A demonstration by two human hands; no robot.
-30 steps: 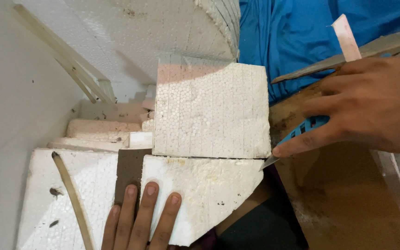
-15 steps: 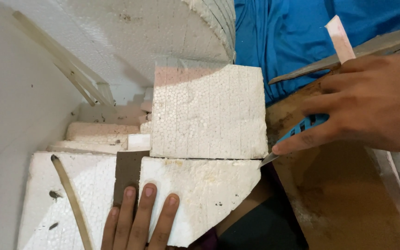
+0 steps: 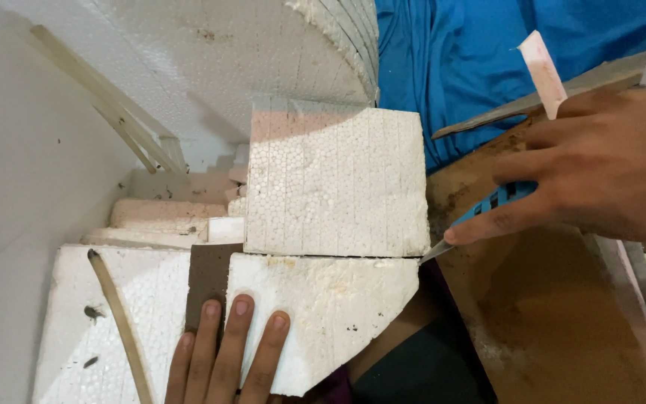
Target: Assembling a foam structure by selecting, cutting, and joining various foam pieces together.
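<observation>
My left hand (image 3: 226, 352) lies flat, fingers pressed on the near piece of white foam board (image 3: 323, 314). My right hand (image 3: 600, 168) grips a blue-handled knife (image 3: 487, 206) whose blade tip touches the right end of the cut line between the near piece and the square foam piece (image 3: 334, 179) beyond it. The two pieces sit edge to edge with a thin gap along the cut.
A brown wooden board (image 3: 547, 299) lies under my right hand. Blue cloth (image 3: 457, 60) is behind it. More foam sheets (image 3: 226, 60) and offcut strips (image 3: 166, 213) lie at the back left. A thin stick (image 3: 117, 314) rests on foam at the left.
The knife tip stays at the right end of the cut. Both hands have barely moved; only the view shifted slightly.
</observation>
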